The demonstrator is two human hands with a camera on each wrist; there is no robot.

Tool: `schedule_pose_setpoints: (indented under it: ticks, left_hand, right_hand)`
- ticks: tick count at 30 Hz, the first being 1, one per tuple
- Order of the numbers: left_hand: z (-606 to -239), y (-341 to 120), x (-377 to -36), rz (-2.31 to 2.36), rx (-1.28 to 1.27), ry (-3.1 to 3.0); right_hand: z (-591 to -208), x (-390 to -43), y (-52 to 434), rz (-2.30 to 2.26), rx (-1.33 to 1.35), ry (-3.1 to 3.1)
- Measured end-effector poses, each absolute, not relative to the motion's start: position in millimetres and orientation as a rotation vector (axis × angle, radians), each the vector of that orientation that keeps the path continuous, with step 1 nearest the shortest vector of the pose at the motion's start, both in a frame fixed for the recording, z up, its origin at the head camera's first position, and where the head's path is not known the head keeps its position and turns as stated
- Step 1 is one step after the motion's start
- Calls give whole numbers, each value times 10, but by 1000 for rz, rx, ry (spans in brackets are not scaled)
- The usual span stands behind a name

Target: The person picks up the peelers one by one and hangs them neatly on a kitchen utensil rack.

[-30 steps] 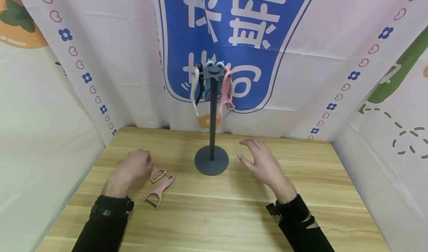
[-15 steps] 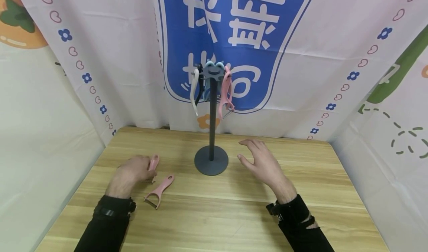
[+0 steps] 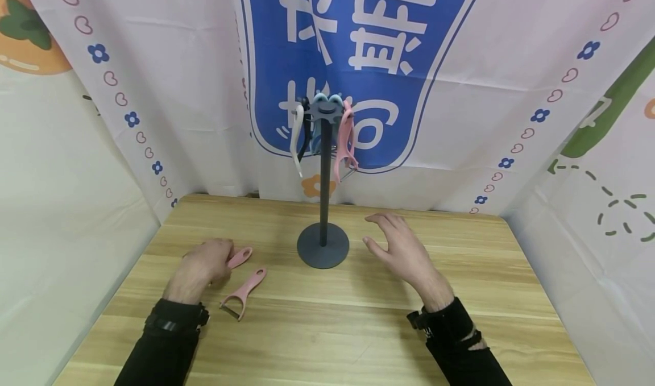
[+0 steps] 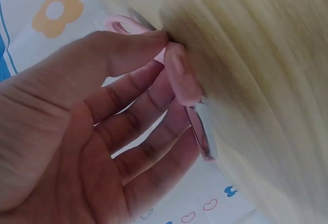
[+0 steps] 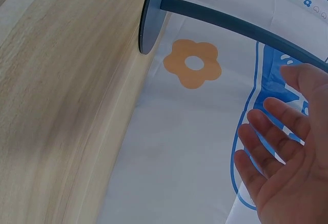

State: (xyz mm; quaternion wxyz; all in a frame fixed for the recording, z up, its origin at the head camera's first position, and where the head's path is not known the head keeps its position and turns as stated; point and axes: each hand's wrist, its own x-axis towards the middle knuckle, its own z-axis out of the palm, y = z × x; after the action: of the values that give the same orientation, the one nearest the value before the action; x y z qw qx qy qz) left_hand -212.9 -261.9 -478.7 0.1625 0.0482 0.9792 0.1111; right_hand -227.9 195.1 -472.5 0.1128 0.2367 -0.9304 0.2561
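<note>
My left hand [image 3: 204,262] is low over the left part of the table, pinching a pink peeler [image 4: 180,75] between thumb and fingers. The holed end of its handle [image 3: 241,257] sticks out to the right of the hand in the head view. The left wrist view shows its metal blade [image 4: 205,129] beside the fingers, close to the wood. Just in front of that hand lies a second pink peeler [image 3: 249,286], blade end toward me. My right hand [image 3: 401,249] hovers right of the dark stand [image 3: 324,198], fingers spread and holding nothing.
From the stand's top hang a white peeler [image 3: 297,138], a black one [image 3: 306,136], light blue ones [image 3: 318,138] partly hidden by the pole, and pink ones [image 3: 345,138]. Its round base [image 3: 309,254] rests on the wooden table [image 3: 332,329]. Printed cloth [image 3: 204,119] surrounds the table's back and sides.
In the left hand the pink peeler has turned round: its blade end stuck out earlier, now its handle end does. The right hand has stayed put.
</note>
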Motion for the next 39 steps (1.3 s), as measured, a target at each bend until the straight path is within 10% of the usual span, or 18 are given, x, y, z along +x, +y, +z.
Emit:
schedule_pose_setpoints:
  ticks: [39]
  left_hand:
    - [-4563,-2361,-2179,695,275,3192]
  right_hand:
    - [-4597,-2171,1943,445,1095,-2500]
